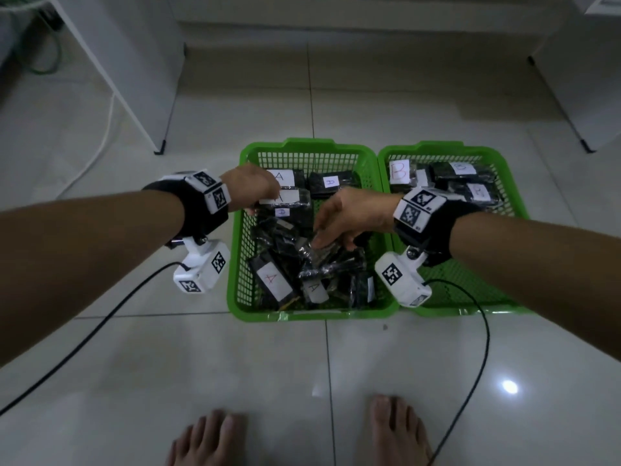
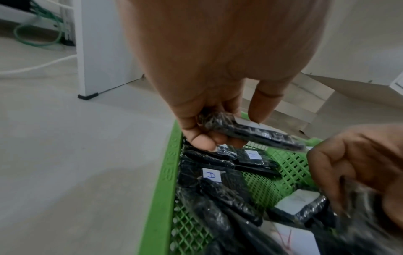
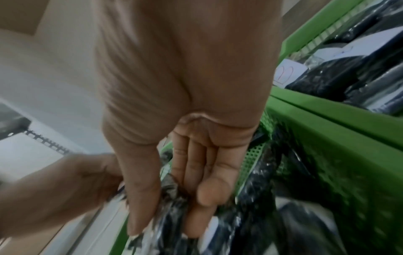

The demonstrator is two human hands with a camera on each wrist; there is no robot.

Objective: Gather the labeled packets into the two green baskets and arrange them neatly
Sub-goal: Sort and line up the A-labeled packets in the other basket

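Two green baskets stand side by side on the tiled floor. The left basket (image 1: 235, 274) holds several black wrapped packets with white "A" labels, such as one near its front (image 1: 272, 280). The right basket (image 1: 437, 146) holds "B" packets (image 1: 400, 171) at its far end. My left hand (image 1: 260, 205) is over the far left of the left basket and pinches a black labelled packet (image 2: 250, 134) between thumb and fingers (image 2: 259, 110). My right hand (image 1: 332, 243) reaches into the middle of the same basket and grips a crinkled black packet (image 3: 170, 198).
White furniture legs stand on the floor at the back left (image 1: 158, 151) and back right (image 1: 586, 149). Black cables (image 1: 100, 324) trail from both wrist units across the tiles. My bare feet (image 1: 208, 438) are just in front of the baskets.
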